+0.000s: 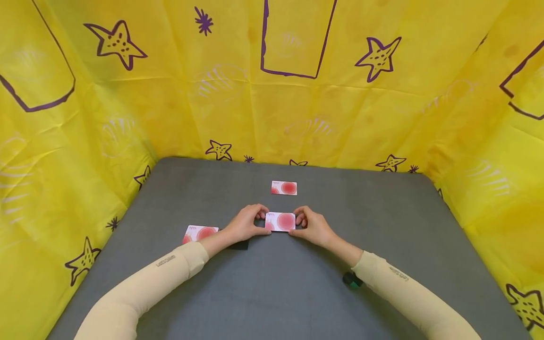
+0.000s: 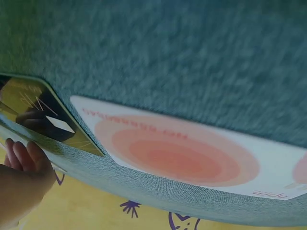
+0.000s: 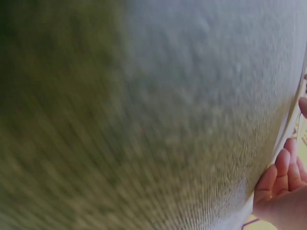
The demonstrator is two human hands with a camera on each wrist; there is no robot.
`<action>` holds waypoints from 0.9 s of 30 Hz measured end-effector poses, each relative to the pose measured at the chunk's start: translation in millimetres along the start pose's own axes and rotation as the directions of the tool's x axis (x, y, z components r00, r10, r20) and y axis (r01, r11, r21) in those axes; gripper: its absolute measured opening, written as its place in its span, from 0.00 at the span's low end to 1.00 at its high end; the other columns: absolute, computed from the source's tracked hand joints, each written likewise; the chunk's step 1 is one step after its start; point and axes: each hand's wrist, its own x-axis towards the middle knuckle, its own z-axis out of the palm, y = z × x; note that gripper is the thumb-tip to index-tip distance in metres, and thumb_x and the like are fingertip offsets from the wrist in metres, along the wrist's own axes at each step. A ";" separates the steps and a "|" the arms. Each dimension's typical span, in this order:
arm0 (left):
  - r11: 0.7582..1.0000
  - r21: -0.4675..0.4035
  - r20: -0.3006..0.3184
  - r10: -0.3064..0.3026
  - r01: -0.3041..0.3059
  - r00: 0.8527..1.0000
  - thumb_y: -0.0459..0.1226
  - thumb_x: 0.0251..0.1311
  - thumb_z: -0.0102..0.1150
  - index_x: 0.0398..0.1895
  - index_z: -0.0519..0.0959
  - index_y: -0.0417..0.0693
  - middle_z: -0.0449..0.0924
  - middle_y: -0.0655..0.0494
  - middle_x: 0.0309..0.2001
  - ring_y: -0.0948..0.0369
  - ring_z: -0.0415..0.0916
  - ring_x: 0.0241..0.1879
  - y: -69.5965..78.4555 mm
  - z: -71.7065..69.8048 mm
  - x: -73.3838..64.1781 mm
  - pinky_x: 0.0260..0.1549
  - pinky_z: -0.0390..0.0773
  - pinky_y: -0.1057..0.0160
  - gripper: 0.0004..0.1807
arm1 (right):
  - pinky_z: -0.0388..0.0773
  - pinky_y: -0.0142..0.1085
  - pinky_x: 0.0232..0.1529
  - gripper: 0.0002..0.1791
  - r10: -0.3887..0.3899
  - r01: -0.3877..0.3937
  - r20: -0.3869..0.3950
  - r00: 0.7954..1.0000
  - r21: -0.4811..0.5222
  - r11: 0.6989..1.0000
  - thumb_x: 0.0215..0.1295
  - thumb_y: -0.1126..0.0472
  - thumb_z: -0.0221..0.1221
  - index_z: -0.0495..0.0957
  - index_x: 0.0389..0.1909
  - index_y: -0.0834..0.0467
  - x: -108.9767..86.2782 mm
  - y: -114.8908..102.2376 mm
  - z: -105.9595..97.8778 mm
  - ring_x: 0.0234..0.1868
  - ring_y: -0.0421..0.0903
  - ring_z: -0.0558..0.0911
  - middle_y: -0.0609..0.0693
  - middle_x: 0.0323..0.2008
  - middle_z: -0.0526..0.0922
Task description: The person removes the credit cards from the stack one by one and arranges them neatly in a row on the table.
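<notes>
A white card with red circles [image 1: 280, 221] is held at its two short ends in the middle of the head view. My left hand [image 1: 246, 224] grips its left end, thumb at the near corner and fingers curled by the far one. At the right end my right hand [image 1: 315, 227] grips it the same way. Beyond it lies a similar card [image 1: 284, 188], flat on the table. Under the left wrist view are another white and red card [image 2: 177, 151] and a glossy black card [image 2: 41, 112], side by side. The right hand [image 3: 283, 191] shows at that wrist view's edge.
A grey cloth-covered table [image 1: 272, 293] spreads under both arms. By the right sleeve is a small black and green object [image 1: 352, 280], partly covered by it. Yellow curtains [image 1: 238, 113] with starfish drawings enclose the table's back and sides.
</notes>
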 end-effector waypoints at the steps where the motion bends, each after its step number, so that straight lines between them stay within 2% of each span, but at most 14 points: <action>1: 1.000 0.014 0.000 -0.002 0.002 1.000 0.43 0.45 0.78 0.48 0.77 0.42 0.75 0.56 0.37 0.58 0.70 0.41 0.2 -0.5 -1.7 0.45 0.72 0.58 0.28 | 0.70 0.31 0.35 0.30 -0.008 0.008 0.001 1.000 -0.004 1.000 0.46 0.55 0.76 0.74 0.48 0.59 -0.9 -0.5 0.5 0.32 0.44 0.74 0.48 0.33 0.78; 9: 0.995 0.099 0.006 0.016 -0.016 1.000 0.46 0.44 0.78 0.49 0.79 0.44 0.77 0.53 0.42 0.55 0.68 0.46 -0.2 -2.3 -17.8 0.49 0.70 0.55 0.29 | 0.69 0.33 0.36 0.29 -0.059 0.062 0.039 0.997 -0.062 0.996 0.47 0.52 0.76 0.75 0.47 0.58 -9.4 -5.6 4.2 0.33 0.44 0.72 0.47 0.32 0.77; 14: 0.993 0.113 0.000 0.035 -0.035 0.999 0.45 0.43 0.78 0.47 0.80 0.44 0.77 0.52 0.43 0.53 0.67 0.49 0.0 -2.3 -28.8 0.51 0.69 0.53 0.28 | 0.67 0.34 0.36 0.28 -0.059 0.065 0.061 0.996 -0.101 0.993 0.47 0.49 0.75 0.75 0.46 0.55 -15.3 -9.2 8.8 0.34 0.43 0.70 0.45 0.32 0.76; 21: 0.993 0.109 0.013 0.035 -0.036 0.999 0.44 0.43 0.78 0.46 0.80 0.44 0.77 0.52 0.44 0.52 0.66 0.50 3.0 -6.2 -42.7 0.51 0.68 0.51 0.27 | 0.61 0.39 0.36 0.27 -0.114 0.122 0.060 0.992 -0.153 0.981 0.46 0.47 0.75 0.77 0.45 0.53 -21.7 -17.1 14.2 0.33 0.42 0.69 0.43 0.32 0.77; 27: 0.988 0.142 0.018 0.058 -0.060 0.998 0.45 0.45 0.76 0.46 0.80 0.45 0.77 0.53 0.44 0.53 0.67 0.49 2.9 -9.1 -50.1 0.50 0.69 0.50 0.25 | 0.59 0.40 0.38 0.27 -0.103 0.112 0.061 0.993 -0.179 0.977 0.45 0.46 0.75 0.77 0.44 0.52 -24.8 -22.1 18.1 0.33 0.40 0.69 0.41 0.31 0.76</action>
